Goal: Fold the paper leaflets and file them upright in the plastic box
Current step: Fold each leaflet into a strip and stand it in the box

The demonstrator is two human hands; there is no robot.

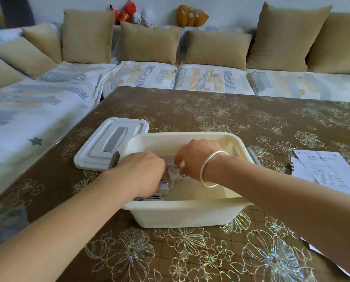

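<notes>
Head view: a cream box (182,202) sits on a brown flowered counter (190,106). Its lid (100,147) is off and lies just beside it on the left. Both hands reach inside.

The left hand (143,171) is knuckles-up at the box's left end, with its fingers curled down into a row of folded leaflets (163,187) that seem to stand on edge there. Its fingertips are hidden, so I cannot tell whether it grips the row or only steadies it. The right hand (192,159), with a silver bangle (209,169) on the wrist, pinches the top edge of one folded leaflet (175,173) just beside the row.

Unfolded sheets (329,169) lie flat on the counter, well to the right of the box.

Folded paper like this is probably very light, thin and limp. It should crease and slide easily, and a loose row would likely topple. The best hold is probably the top edge near the fold, with the other hand bracing the row.
</notes>
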